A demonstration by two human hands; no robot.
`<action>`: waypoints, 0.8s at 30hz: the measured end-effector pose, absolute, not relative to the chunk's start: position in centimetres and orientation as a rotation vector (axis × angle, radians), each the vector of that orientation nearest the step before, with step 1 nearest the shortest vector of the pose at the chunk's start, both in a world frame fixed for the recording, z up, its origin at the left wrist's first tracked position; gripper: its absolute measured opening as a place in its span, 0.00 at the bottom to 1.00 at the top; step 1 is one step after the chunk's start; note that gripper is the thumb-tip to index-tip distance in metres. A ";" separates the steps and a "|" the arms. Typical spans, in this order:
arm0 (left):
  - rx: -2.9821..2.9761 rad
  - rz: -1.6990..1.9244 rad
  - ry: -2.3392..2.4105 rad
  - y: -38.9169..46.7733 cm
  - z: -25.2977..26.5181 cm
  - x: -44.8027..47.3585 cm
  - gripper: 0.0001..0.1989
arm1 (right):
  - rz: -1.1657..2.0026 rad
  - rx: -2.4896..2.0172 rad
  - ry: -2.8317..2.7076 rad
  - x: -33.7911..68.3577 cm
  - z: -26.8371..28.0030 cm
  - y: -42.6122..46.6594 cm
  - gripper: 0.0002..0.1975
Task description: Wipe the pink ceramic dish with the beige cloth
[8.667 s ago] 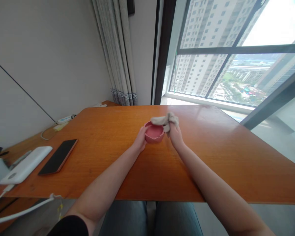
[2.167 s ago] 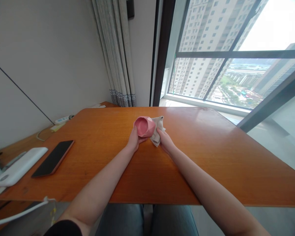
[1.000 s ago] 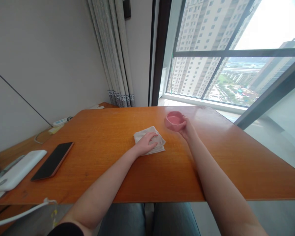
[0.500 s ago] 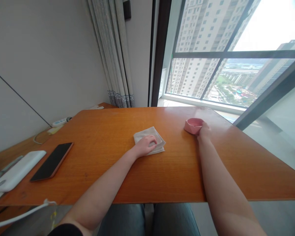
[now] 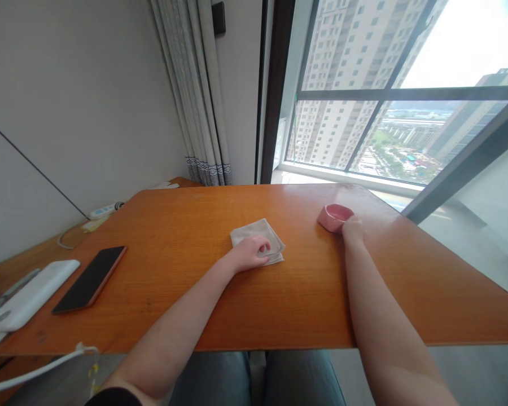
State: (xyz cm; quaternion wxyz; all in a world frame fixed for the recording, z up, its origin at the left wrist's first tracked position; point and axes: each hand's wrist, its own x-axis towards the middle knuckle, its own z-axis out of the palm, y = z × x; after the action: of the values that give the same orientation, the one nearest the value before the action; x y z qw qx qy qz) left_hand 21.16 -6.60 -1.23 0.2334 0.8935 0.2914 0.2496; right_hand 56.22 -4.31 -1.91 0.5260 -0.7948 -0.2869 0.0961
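two things hold my eye from afar: a folded cloth (image 5: 254, 229) and, right of it and slightly beyond, an upright pink bowl (image 5: 332, 220). i rest the left hand (image 5: 251, 252) on the cloth, fingers loosely curled; i can't tell whether they pinch it. the right hand (image 5: 354, 229) touches the bowl, fingers too hidden to read. a phone (image 5: 90, 279) lies well left of the cloth.

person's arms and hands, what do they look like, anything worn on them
The left hand and right hand are bare, with no gloves. Neither wrist shows a watch or bracelet. A black sleeve shows on the left arm; the right arm is bare as far as it shows.
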 end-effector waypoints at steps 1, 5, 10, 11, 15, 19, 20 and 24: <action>2.454 0.675 0.815 -6.6 -1.1 21.2 0.04 | 0.212 -1.943 -0.630 56.1 -1.8 -4.3 0.14; 2.433 0.756 0.917 -6.6 -0.6 21.4 0.04 | -0.122 -1.924 -0.682 53.4 0.1 -4.5 0.22; 2.200 1.229 1.109 -6.3 -0.1 21.0 0.02 | 0.015 -1.458 -1.621 42.4 2.1 -6.8 0.19; 2.104 1.357 1.144 -6.2 0.0 20.9 0.03 | 0.180 -1.435 -1.822 39.9 2.0 -7.6 0.18; 1.598 1.817 1.195 -5.4 0.2 20.1 0.04 | 0.336 -1.540 -2.365 34.3 0.1 -9.9 0.27; 1.099 1.989 1.290 -3.7 0.1 19.0 0.10 | 0.275 -1.804 -2.391 36.6 -0.7 -8.5 0.27; 0.989 1.998 1.349 -3.2 0.1 18.6 0.12 | 0.281 -1.862 -2.367 37.8 -0.7 -7.8 0.26; 0.931 2.041 1.534 -2.2 -0.1 17.2 0.16 | 0.356 -1.983 -2.282 41.0 -0.1 -6.3 0.27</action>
State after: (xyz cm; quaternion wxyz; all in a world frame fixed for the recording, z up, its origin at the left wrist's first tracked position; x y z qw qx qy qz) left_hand 17.19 -2.22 -0.09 0.2105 0.3348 0.5518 0.7343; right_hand 40.99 -6.33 -0.09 0.0487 -0.6505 -0.7489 0.1167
